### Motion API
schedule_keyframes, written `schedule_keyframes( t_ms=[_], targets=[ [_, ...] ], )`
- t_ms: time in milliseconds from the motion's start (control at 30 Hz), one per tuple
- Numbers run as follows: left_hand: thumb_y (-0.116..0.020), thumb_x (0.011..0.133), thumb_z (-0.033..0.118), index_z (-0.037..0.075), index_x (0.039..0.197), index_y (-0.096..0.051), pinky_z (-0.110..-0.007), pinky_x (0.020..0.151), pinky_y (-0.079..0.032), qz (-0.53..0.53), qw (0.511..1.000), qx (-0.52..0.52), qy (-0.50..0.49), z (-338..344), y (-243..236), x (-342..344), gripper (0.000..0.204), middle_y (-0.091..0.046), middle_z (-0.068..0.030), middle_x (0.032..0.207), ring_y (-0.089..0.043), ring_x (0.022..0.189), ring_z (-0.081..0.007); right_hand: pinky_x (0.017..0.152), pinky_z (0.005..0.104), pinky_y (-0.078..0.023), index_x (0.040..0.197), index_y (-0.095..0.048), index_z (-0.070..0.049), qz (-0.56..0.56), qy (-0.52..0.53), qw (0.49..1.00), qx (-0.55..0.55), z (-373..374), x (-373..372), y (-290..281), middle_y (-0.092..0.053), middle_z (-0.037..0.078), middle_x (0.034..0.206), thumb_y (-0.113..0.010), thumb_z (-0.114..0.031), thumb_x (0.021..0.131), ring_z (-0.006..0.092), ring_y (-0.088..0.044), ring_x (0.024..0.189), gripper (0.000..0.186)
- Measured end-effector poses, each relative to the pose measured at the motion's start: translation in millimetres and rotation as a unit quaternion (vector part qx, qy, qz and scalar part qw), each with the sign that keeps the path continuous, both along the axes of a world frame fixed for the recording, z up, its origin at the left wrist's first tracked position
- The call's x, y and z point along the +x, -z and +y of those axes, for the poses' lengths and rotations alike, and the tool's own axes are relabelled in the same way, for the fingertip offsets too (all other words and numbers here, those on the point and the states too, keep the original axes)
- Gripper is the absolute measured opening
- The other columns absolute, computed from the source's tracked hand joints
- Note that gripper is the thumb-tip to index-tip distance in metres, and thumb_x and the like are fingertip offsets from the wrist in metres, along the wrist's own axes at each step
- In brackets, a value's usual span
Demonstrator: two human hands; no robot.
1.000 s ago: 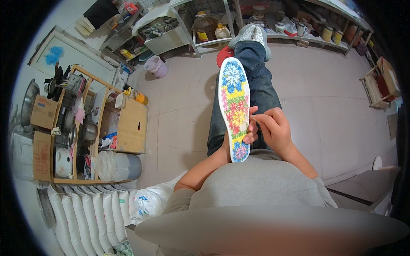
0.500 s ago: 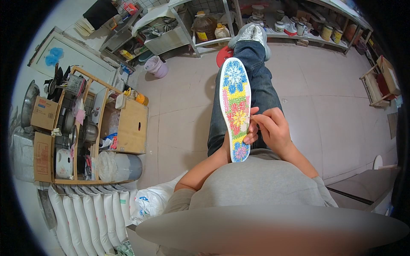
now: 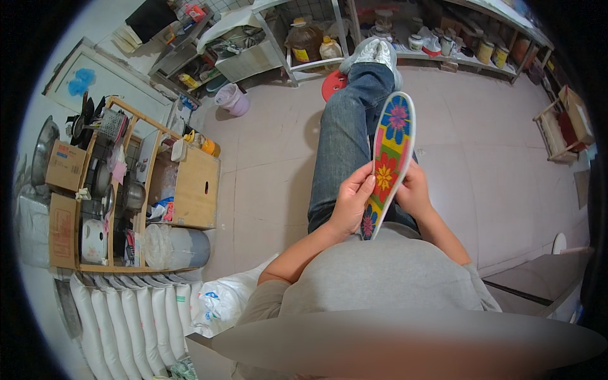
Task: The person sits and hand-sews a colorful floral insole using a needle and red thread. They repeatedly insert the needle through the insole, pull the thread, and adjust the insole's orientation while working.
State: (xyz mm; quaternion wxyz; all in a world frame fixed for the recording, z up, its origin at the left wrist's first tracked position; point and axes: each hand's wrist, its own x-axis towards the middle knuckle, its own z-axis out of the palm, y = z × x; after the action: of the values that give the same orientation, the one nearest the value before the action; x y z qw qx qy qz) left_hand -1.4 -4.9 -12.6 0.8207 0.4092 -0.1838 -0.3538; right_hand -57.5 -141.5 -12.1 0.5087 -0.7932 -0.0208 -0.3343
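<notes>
An embroidered insole (image 3: 397, 142) with white edging stands tilted above my lap, its smooth flower pattern in blue, red, yellow, green and pink facing me. My left hand (image 3: 352, 199) grips its left edge, thumb on the patterned face and the other fingers partly behind. On the other side, my right hand (image 3: 414, 190) is against the right edge. Its fingers pass behind the insole, so what they do or hold is hidden. No needle or thread can be made out.
My jeans-clad legs (image 3: 345, 139) stretch forward, near a red stool (image 3: 333, 84). A wooden shelf (image 3: 196, 190) with pots and boxes stands left, beside a lilac bucket (image 3: 232, 100). White sacks (image 3: 126, 323) lie lower left; a low rack (image 3: 465, 54) with jars runs along the back.
The insole has been turned over from its speckled stitched face to the smooth flower face and shifted right. My left hand came round to its edge; my right hand moved behind it.
</notes>
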Motion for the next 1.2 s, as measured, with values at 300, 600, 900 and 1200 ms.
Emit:
schedule_keyframes(
  t_ms=[300, 600, 900, 1200],
  targets=[
    [-0.053, 0.088, 0.001, -0.004, 0.129, -0.041, -0.023, 0.081, -0.043, -0.191, 0.979, 0.065, -0.038, 2, 4, 0, 0.043, -0.049, -0.0048, 0.103, -0.051, 0.091, -0.0087, 0.071, 0.0288, -0.051, 0.102, -0.058, -0.002, 0.044, -0.134, 0.929, 0.341, 2, 6, 27, -0.063, 0.007, 0.094, -0.064, -0.011, 0.081, 0.0145, -0.061, 0.082, 0.023],
    [-0.052, 0.089, 0.002, -0.002, 0.127, -0.037, -0.023, 0.080, -0.043, -0.234, 0.968, 0.068, -0.064, 1, 0, 2, 0.041, -0.054, -0.0079, 0.101, -0.051, 0.090, -0.0091, 0.075, 0.0302, -0.050, 0.108, -0.057, -0.002, 0.089, -0.136, 0.932, 0.324, 2, 4, 21, -0.062, 0.007, 0.098, -0.060, -0.008, 0.083, 0.0153, -0.061, 0.087, 0.025],
    [-0.049, 0.092, 0.007, 0.000, 0.125, -0.035, -0.025, 0.064, -0.045, -0.360, 0.908, 0.171, -0.130, 7, -6, 14, 0.037, -0.063, -0.0100, 0.081, -0.057, 0.069, -0.0102, 0.072, 0.0300, -0.045, 0.094, -0.062, -0.006, -0.167, 0.202, 0.962, -0.079, -10, -5, -19, -0.055, 0.008, 0.094, -0.064, 0.003, 0.074, 0.0194, -0.054, 0.083, 0.022],
    [-0.048, 0.090, 0.001, -0.004, 0.123, -0.039, -0.025, 0.074, -0.047, -0.344, 0.920, 0.148, -0.114, 3, 5, 15, 0.034, -0.064, -0.0104, 0.093, -0.060, 0.083, -0.0122, 0.068, 0.0323, -0.043, 0.081, -0.060, -0.008, -0.154, 0.061, 0.957, -0.239, 8, 22, -20, -0.058, 0.003, 0.087, -0.067, -0.006, 0.069, 0.0223, -0.055, 0.076, 0.014]
  ],
)
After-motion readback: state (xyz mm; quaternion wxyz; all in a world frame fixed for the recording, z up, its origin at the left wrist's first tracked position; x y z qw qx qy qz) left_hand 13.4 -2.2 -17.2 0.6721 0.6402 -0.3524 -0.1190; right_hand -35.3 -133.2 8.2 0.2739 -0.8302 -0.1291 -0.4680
